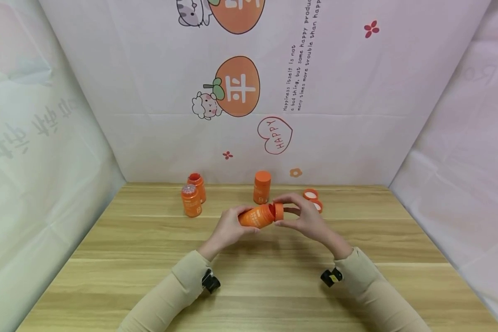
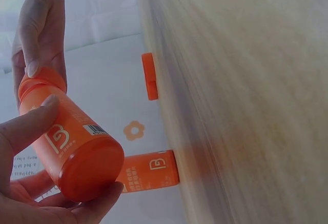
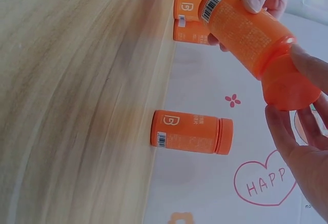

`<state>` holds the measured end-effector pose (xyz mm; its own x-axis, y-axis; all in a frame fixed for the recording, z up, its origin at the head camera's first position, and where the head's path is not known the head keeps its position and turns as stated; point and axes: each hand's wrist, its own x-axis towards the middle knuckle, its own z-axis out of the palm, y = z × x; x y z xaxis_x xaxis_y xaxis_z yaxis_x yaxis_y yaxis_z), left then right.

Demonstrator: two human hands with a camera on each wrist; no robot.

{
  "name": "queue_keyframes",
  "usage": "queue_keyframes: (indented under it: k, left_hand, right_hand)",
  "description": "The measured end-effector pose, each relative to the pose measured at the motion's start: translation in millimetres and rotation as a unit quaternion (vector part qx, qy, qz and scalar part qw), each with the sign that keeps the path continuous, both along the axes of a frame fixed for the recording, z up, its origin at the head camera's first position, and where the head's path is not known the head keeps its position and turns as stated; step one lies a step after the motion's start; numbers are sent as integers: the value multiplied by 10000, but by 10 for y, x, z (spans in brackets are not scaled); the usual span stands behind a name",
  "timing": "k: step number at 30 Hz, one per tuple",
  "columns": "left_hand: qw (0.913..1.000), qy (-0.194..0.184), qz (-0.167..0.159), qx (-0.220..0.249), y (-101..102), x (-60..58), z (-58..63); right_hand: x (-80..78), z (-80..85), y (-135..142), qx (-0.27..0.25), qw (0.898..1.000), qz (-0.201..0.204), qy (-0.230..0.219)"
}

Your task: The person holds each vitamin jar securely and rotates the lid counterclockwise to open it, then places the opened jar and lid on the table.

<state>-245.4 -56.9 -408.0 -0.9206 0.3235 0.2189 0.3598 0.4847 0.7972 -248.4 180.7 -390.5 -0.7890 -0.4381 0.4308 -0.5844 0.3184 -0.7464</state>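
Note:
My left hand [image 1: 229,227] grips an orange bottle [image 1: 256,216] round its body, tilted above the table with its mouth toward the right. The fingers of my right hand [image 1: 309,220] pinch its orange cap [image 1: 279,211]. In the head view the cap sits askew at the mouth, with a gap along the upper edge. The right wrist view shows the cap [image 3: 289,83] between thumb and fingers, tilted against the bottle's neck. From the left wrist, the base of the held bottle [image 2: 92,167] faces the camera.
A capped orange bottle [image 1: 262,186] stands behind the hands. At the back left are two capless bottles, one with a silvery top [image 1: 191,201], the other [image 1: 197,183] behind it. Two loose caps, one [image 1: 310,194] by the other [image 1: 317,205], lie beyond my right hand. A printed cloth [image 1: 336,138] hangs behind.

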Motion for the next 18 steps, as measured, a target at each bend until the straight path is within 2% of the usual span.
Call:
queue_keyframes:
  k: [5, 12, 15, 18]
  left_hand:
    - [9999, -99, 36, 115, -4, 16, -19]
    - [9991, -233, 91, 351, -16, 22, -50]
    - [9989, -212, 138, 384, -29, 18, -60]
    - [9989, -147, 189, 414, -42, 11, -65]
  right_hand:
    - [5, -19, 14, -96, 9999, -125, -28]
    - [212, 217, -49, -32, 9991, -390, -183]
    - [215, 202, -30, -44, 9989, -426, -194]
    - [154, 102, 20, -111, 9987, -455, -219]
